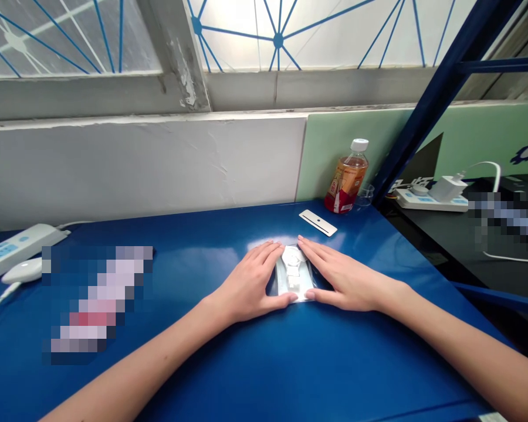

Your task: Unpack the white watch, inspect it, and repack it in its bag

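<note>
Between my two hands, on the blue table (193,363), lies a small clear plastic packet (294,275) with a white and pale blue filling. The shape inside is partly round, and I cannot make out its kind. My left hand (257,278) rests flat along the packet's left edge, fingers stretched forward and thumb at the near corner. On the other side my right hand (341,275) mirrors it, fingers extended, thumb touching the near right corner. Neither hand grips anything. The packet's side edges are partly hidden under the fingers.
Behind the hands lies a flat white strip with a dark slot (317,223). A drink bottle with a white cap (347,179) stands against the wall. At left are a power strip (22,249) and a blurred-out item (110,293). A blue metal post (426,111) rises at right.
</note>
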Demonstrator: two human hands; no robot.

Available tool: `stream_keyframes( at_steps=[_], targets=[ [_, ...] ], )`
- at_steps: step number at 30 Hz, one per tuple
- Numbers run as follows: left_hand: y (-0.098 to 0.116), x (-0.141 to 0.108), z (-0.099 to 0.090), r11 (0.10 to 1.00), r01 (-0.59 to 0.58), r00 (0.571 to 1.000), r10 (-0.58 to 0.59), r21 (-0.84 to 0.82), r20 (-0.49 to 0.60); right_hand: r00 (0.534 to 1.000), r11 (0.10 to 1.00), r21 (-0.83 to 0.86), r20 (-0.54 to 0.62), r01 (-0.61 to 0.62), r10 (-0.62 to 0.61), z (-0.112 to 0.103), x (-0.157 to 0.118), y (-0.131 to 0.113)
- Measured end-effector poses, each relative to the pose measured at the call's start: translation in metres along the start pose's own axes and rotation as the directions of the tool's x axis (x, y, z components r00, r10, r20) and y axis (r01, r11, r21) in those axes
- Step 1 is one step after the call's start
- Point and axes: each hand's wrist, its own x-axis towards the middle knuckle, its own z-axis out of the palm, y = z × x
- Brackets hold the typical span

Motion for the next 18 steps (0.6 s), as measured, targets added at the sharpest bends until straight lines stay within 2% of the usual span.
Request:
stream_keyframes(
  at_steps=[10,18],
  targets=[
    [-0.0003,-0.0012,0.0019,1.0,0.02,1.0,-0.02,0.011,-0.011,0.998,0.999,-0.012,0.043,-0.045,0.046,-0.0023,0.0013,-0.0024],
    [-0.0056,-0.0006,0.0001,1.0,0.012,1.0,-0.012,0.004,0.0,0.998,0.995,0.074,0.019,-0.062,0.061,-0.0057,0.0037,-0.0003]
  ],
)
